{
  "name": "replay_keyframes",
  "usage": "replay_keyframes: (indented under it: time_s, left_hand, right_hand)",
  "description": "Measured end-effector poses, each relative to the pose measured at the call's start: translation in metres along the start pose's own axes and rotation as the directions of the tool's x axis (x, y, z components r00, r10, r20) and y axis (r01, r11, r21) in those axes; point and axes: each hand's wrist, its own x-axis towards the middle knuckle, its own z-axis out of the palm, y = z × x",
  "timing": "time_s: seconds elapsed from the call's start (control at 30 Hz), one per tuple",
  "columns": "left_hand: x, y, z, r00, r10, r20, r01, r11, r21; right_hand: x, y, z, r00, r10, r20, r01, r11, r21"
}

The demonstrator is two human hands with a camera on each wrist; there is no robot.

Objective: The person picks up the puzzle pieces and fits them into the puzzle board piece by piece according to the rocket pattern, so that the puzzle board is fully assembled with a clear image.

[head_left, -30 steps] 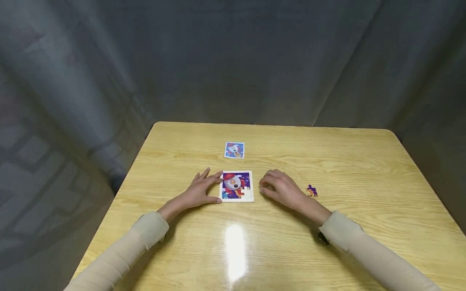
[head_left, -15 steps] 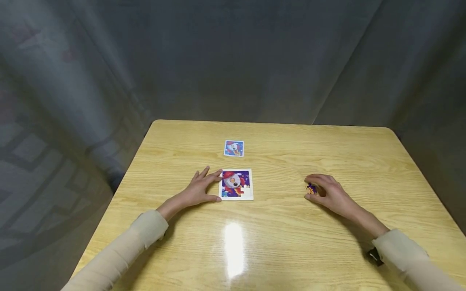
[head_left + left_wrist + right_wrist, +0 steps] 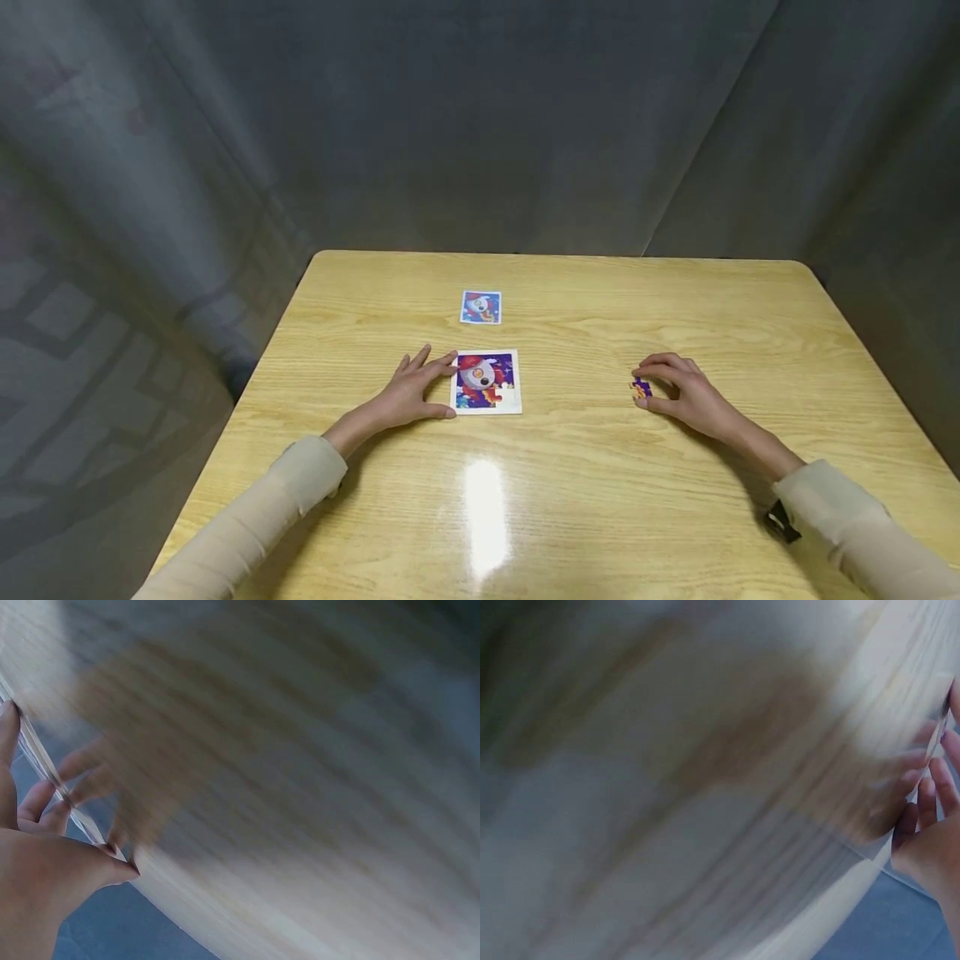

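Observation:
In the head view my left hand (image 3: 408, 392) rests at the left edge of a white-framed jigsaw puzzle (image 3: 480, 379). Its fingers are spread, one fingertip at the upper left and the thumb at the lower left corner. The puzzle shows a rocket on purple, with a bare white gap at its lower right. Well to the right, my right hand (image 3: 686, 396) pinches a purple and orange puzzle piece (image 3: 641, 389) between thumb and fingers, low over the table. Both wrist views show the left hand (image 3: 52, 862) and the right hand (image 3: 934, 825) at the tabletop, with their reflections; the piece is hidden there.
Behind the puzzle lies a small square picture card (image 3: 481, 307) with the same rocket. The wooden table (image 3: 570, 500) has rounded far corners and a bright glare spot near its front. Dark grey curtains (image 3: 480, 125) hang around it.
My right hand has moved right, from beside the puzzle's right edge to the loose piece, and its fingers have come around it. The left hand stays at the puzzle.

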Motion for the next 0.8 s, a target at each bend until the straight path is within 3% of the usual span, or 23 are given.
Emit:
replay_keyframes:
  time_s: [0.43, 0.6, 0.8]
  left_hand:
    - [0.0002, 0.0006, -0.0009, 1.0, -0.004, 0.002, 0.004, 1.0, 0.005]
    - [-0.0008, 0.0008, -0.0007, 1.0, -0.003, 0.0, 0.003, 1.0, 0.006]
    - [-0.0009, 0.0012, 0.0002, 1.0, 0.001, -0.005, -0.001, 1.0, 0.002]
  right_hand:
    - [0.0035, -0.0002, 0.005, 0.995, 0.098, -0.033, -0.095, 0.993, 0.066]
    - [0.0034, -0.0022, 0.0061, 0.996, 0.065, -0.054, -0.064, 0.998, 0.019]
    - [0.0023, -0.0077, 0.0075, 0.999, 0.049, -0.014, -0.05, 0.999, -0.01]
